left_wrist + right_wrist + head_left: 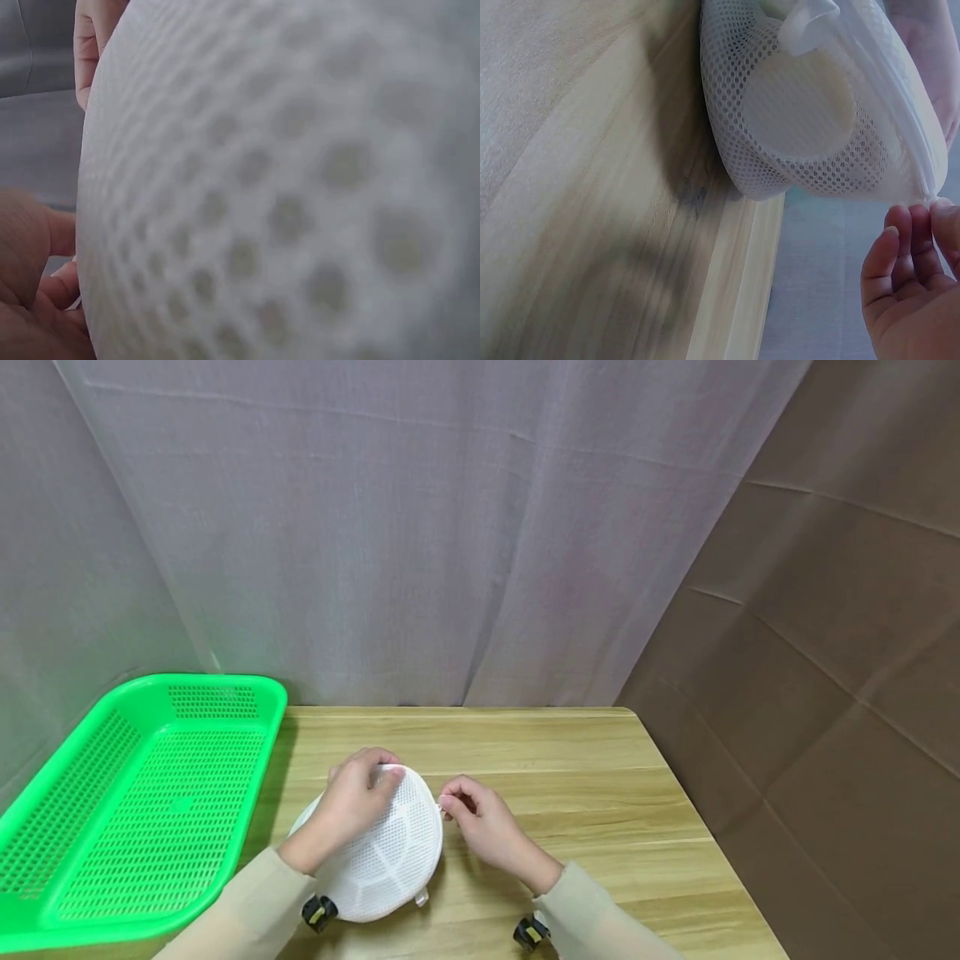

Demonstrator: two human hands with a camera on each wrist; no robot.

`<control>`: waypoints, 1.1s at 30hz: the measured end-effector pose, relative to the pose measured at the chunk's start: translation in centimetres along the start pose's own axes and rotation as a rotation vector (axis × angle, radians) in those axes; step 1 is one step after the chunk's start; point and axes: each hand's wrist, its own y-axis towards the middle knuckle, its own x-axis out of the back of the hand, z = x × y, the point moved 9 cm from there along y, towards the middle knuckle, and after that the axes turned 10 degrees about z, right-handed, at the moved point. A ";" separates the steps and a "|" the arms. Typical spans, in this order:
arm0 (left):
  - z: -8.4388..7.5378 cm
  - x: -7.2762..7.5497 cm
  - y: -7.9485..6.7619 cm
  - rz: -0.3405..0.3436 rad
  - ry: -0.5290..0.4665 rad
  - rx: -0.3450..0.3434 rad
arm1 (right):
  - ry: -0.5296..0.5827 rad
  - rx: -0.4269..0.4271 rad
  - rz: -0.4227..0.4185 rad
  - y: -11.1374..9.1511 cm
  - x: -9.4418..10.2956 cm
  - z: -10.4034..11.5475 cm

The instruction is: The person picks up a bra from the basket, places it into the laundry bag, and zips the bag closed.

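A round white mesh laundry bag (397,852) is held tilted over the table, with a zipper (900,82) along its rim. My left hand (352,802) grips its upper left edge, thumb on the near mesh face and fingers around behind, where they are partly hidden. At the bag's right edge, my right hand (487,827) pinches a small white piece at the zipper's end between thumb and fingertips. A pale round panel (799,105) shows on the bag's side in the right wrist view. White mesh fills most of the left wrist view.
A green perforated plastic basket (255,777) stands to the left of the bag. The wood-grain table (600,827) extends to the right. Grey cloth (420,543) hangs behind it, and brown cloth (840,652) hangs along the right side.
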 end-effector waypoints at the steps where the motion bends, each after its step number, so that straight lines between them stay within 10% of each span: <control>1: -0.2 -0.1 0.0 0.004 0.006 -0.013 | -0.001 -0.003 -0.001 0.0 0.0 0.0; 11: -2.5 -1.7 -0.5 0.071 0.146 -0.128 | 0.015 0.015 0.004 0.1 0.0 0.3; 33: -2.2 -1.9 -0.6 0.063 0.110 -0.137 | 0.038 0.034 0.008 0.3 -0.1 0.1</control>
